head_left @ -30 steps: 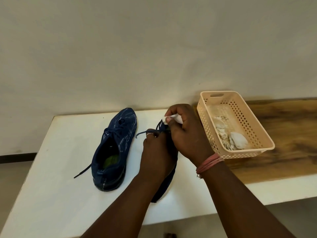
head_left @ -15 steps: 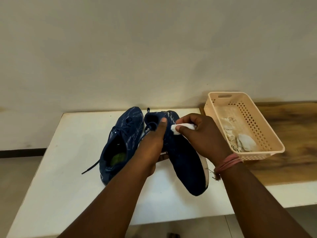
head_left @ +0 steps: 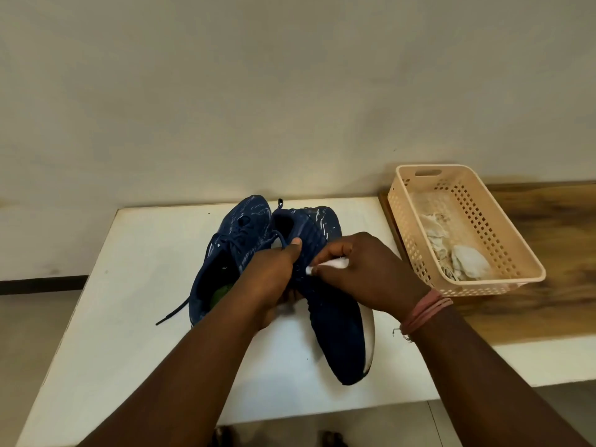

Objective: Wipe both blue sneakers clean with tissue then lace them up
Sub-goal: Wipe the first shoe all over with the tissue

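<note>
Nearest, the held sneaker (head_left: 335,330) is tilted above the white table (head_left: 106,333), toe toward the viewer, white sole edge on the right. The left hand (head_left: 274,279) grips its middle, fingers curled underneath, thumb up by the laces. The right hand (head_left: 364,272) pinches a white tissue (head_left: 325,265) against the upper. Just behind on the left, the second sneaker (head_left: 225,253) lies on the table. Far right stands a basket (head_left: 496,285) holding crumpled tissues (head_left: 464,262).
</note>
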